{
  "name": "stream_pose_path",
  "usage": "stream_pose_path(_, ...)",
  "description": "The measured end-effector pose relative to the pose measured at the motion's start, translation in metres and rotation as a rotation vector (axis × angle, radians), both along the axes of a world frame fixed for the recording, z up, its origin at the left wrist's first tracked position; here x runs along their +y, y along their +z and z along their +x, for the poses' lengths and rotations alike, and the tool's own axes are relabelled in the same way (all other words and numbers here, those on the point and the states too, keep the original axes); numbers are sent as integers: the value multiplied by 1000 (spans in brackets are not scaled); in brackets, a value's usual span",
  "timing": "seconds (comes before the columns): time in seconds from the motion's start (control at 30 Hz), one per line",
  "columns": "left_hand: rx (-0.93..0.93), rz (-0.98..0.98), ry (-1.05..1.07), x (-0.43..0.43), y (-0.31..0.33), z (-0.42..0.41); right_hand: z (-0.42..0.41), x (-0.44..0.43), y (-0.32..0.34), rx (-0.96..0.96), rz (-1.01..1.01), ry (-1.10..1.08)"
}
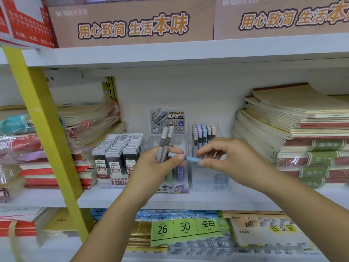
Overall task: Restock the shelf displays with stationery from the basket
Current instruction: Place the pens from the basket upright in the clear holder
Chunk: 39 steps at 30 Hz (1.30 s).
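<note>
- White shelf boards [188,53] filled most of my feed, one overhead and one at hand height carrying the stock.
- Brown cardboard boxes [132,23] with orange lettering sat in a row on the upper board.
- At the right of the hand-height board I saw a tall stack of notebooks [292,129] with tan covers and red and green spines.
- A yellow upright [43,129] slanted down the left side, with a film-wrapped pile [88,121] of more notebooks behind it.
- Left of centre stood a tray of black lead cases [117,154], packed in three rows and just beside the clear stand.
- That clear stand [170,184] stood at the centre with a printed card at its back. A few pastel pieces stood inside it, partly hidden by the left hand.
- Just to its right was a second clear holder [207,178], with pastel-capped pens upright at its rear.
- The left hand [156,167] was in front of the clear stand, its fingers curled round two grey pens [165,140]. These rose upright out of the fist, caps up, in front of the card.
- The right hand [226,157] was in front of the second holder, thumb and forefinger closed in a pinch.
- The blue pen [190,158] lay level between the two hands, in front of the gap between the clear holders. Its right end sat in the right hand's pinch. Its left end ran under the left thumb, pressed against the grey pens.
</note>
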<state>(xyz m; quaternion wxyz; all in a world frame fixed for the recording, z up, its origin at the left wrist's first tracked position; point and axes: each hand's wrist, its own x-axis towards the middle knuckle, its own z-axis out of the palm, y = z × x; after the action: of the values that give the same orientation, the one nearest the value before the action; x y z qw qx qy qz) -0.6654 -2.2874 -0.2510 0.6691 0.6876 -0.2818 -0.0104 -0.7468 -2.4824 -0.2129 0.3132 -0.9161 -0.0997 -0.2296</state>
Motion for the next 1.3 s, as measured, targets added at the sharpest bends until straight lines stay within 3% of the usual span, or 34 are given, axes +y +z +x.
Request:
stream_pose_path(0.17,-63,60,-36,-10,8,1,5,8,6,-43,-103,25)
stream_pose_path(0.33,67,42,-42,-10,4,6,3,-15,31,-175,269,47)
stream_pose_path(0.43,41,41,-61,-14,-2,3,10,-27,39,-298,313,-3)
stream_pose_path(0.67,-74,104,-77,-21,-10,-1,40,-39,13,-314,79,-179)
stream_pose_path(1.1,-35,85,-123,-21,-19,0,51,-40,-11,-240,-91,-192)
stream_pose_path(1.3,39,61,-192,-19,-15,0,55,-40,-14,-223,-367,-326)
